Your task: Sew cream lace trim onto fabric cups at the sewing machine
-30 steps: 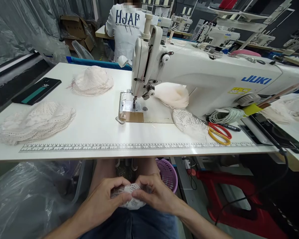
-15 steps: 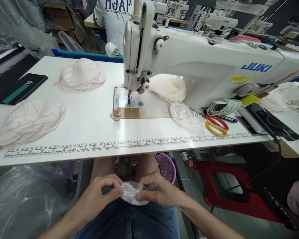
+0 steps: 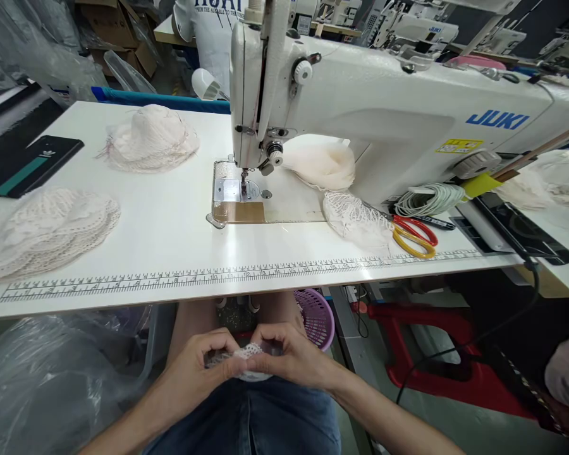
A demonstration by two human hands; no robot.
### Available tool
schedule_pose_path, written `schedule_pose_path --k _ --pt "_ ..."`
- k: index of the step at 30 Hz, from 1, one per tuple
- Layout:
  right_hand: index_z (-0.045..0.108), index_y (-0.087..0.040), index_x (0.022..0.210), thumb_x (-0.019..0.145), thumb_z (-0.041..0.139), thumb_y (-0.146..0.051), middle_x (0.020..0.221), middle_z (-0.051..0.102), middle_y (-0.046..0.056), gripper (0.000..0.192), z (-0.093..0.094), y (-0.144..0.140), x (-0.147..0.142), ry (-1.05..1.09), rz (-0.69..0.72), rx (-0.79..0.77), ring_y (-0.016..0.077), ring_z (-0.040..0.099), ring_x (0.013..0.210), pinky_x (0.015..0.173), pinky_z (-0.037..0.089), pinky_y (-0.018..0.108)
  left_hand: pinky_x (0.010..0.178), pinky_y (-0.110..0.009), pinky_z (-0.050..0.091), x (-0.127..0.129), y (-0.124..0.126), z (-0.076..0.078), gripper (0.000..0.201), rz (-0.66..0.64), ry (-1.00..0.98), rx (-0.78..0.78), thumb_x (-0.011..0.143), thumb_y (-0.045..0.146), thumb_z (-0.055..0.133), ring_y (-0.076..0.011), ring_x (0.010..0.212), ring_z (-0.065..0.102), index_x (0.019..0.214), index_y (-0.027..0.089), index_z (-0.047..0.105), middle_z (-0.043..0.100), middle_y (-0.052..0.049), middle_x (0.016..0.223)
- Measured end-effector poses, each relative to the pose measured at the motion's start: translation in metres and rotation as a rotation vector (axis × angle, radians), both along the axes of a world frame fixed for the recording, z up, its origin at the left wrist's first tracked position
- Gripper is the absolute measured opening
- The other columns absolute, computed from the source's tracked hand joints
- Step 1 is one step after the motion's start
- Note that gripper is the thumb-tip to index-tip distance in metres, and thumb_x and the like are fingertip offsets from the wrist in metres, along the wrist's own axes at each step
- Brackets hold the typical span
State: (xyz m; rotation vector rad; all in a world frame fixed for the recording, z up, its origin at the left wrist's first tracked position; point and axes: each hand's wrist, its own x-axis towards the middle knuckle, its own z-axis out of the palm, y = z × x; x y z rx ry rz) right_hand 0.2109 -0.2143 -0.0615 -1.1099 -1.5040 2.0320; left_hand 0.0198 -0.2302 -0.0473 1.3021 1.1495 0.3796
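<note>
White table [image 3: 171,240] bears sewing machine [image 3: 360,120], lace stacks [image 3: 47,227].

A long white worktable [image 3: 171,227] with a printed ruler along its near edge fills the middle. Behind it, more sewing tables [image 3: 436,38] stand in rows. Clear plastic sheeting [image 3: 23,44] and cardboard boxes [image 3: 118,31] crowd the back left. A red stool [image 3: 422,341], perhaps plastic, stands on the grey floor [image 3: 474,430]

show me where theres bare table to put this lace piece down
Free: the white table between the lace stack at left and the needle plate, above the printed ruler. Crowded: right of the plate, with netted fabric, scissors and coiled cord.
</note>
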Motion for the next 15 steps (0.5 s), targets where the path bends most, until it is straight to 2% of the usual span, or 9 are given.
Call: schedule_pose_path --k 4,8,15 --pt "0.058 -0.013 0.07 0.073 0.068 -0.045 0.06 0.044 -0.004 0.034 -0.0038 -0.0011 0.0048 -0.016 -0.032 0.085 0.0074 0.037 0.057 0.051 0.028 0.019 0.07 -0.024 0.039 -0.0012 -0.0025 0.0015 0.023 0.011 0.124 0.01 0.072 0.04 0.067 -0.0189 0.079 0.055 0.082 0.02 0.067 0.063 -0.001 0.081" --pt "0.06 -0.014 0.072 0.076 0.066 -0.042 0.062 0.047 -0.003 0.03 -0.0068 -0.0034 0.0076 -0.025 -0.047 0.15 0.0089 0.04 0.06 0.054 0.031 0.02 0.072 -0.026 0.039 0.0006 -0.0043 -0.0007 0.02 0.023 0.216 0.089 0.076 0.04 0.062 -0.0211 0.083 0.054 0.079 0.021 0.067 0.063 -0.002 0.079" --pt "0.062 -0.014 0.072 0.08 0.063 -0.039 0.065 0.054 -0.001 0.026 -0.0086 -0.0036 0.0051 -0.066 -0.062 0.281 0.0098 0.043 0.062 0.057 0.032 0.021 0.072 -0.027 0.038 0.0013 -0.0072 -0.0006 0.017 0.06 0.246 0.222 0.081 0.037 0.058 -0.0206 0.08 0.054 0.079 0.022 0.066 0.06 -0.001 0.077"
